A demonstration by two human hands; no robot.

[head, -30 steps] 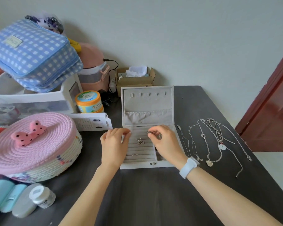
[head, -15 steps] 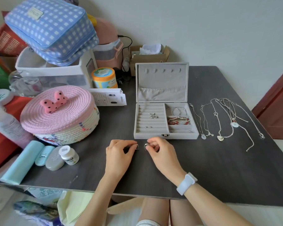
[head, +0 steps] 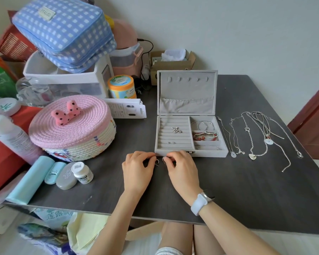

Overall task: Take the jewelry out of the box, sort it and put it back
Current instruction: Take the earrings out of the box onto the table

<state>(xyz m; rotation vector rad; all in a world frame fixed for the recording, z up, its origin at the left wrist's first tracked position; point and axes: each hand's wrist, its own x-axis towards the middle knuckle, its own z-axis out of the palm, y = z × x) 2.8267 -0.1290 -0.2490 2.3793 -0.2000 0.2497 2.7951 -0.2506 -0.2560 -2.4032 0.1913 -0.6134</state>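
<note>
L hand (head: 136, 170) & R hand (head: 180, 168) each pinch small earring (head: 157, 162), on counter (head: 228, 190) at 6 o'clock of box (head: 190, 151). Prob v. light, stiff wire, slippery; pinch hook w/ fingertips.

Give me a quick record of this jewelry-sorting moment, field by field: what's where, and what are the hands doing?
jewelry box: open, lid upright, on the dark table
ring slots: a cluster of small silver pieces and two studs
right compartments: bangles, red bead bracelets
necklaces: laid out in a row on the table, right of the box
left hand: pinches a small hook earring just in front of the box
right hand: pinches a second earring
done so far: necklaces out; rings and bracelets not yet
</note>
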